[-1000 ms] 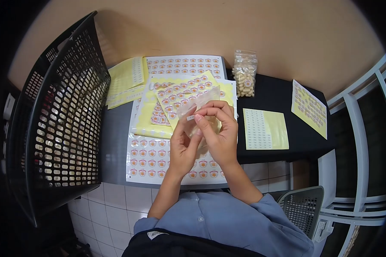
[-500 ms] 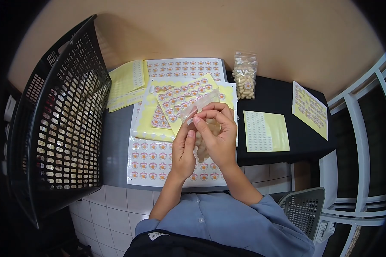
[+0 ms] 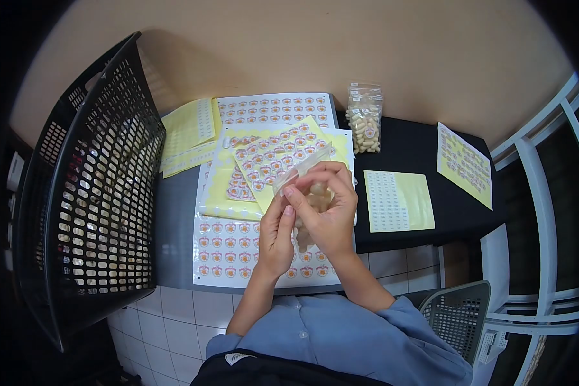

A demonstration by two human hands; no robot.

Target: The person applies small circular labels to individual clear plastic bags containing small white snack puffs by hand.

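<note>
A clear zip bag (image 3: 310, 161) of beige, capsule-shaped pieces is between my hands, above the sticker sheets. My left hand (image 3: 276, 241) pinches its upper edge from the left, thumb pointing up. On the other side, my right hand (image 3: 331, 212) grips the same edge between thumb and curled fingers. The pieces show below and behind my right fingers; much of the bag is hidden by them. Beneath lie a yellow sheet of round logo stickers (image 3: 257, 157) and a larger white logo sheet (image 3: 222, 267).
A black perforated basket (image 3: 103, 186) stands at the left. Filled bags (image 3: 365, 125) sit at the back on a black-covered table (image 3: 399, 145). A yellow label sheet (image 3: 399, 201) and another sticker sheet (image 3: 464, 166) lie there too. A grey chair (image 3: 457, 315) is at lower right.
The view has shifted slightly. My fingers have moved a little along the bag's upper edge, and its top flap now looks more folded. Both hands keep their hold.
</note>
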